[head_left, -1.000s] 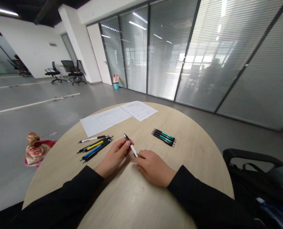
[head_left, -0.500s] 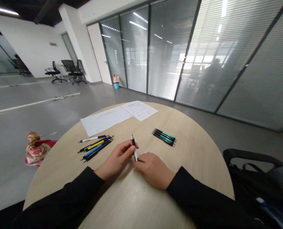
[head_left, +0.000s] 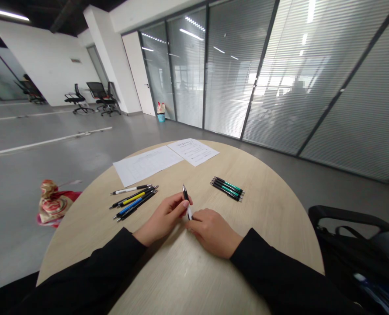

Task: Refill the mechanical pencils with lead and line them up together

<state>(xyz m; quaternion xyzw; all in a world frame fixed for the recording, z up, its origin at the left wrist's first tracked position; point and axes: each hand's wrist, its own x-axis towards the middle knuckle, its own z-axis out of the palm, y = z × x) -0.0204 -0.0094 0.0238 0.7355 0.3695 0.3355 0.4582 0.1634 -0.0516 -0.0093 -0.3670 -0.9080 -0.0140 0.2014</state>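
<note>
Between my two hands is a black and white pen [head_left: 185,194], tilted with its metal tip pointing up and away from me. My left hand [head_left: 170,215] is closed and pinches the black grip between thumb and fingers. Around the lower white end are the fingers of my right hand [head_left: 210,232], which hide that end. Left of my hands lies a loose group of pens: a white one [head_left: 129,190], a yellow one [head_left: 133,199], a blue one [head_left: 129,208] and black ones. To the right, several green and black pens [head_left: 227,188] lie side by side.
Two printed sheets, a left one [head_left: 148,165] and a right one [head_left: 193,151], lie at the far side of the round wooden table [head_left: 263,205]. A black chair [head_left: 348,214] stands at the right. A red and gold bag [head_left: 53,205] is at the left, beyond the table edge.
The view has shifted slightly. My hands keep nearly the same hold on the pen, and the pens on the table have not moved.
</note>
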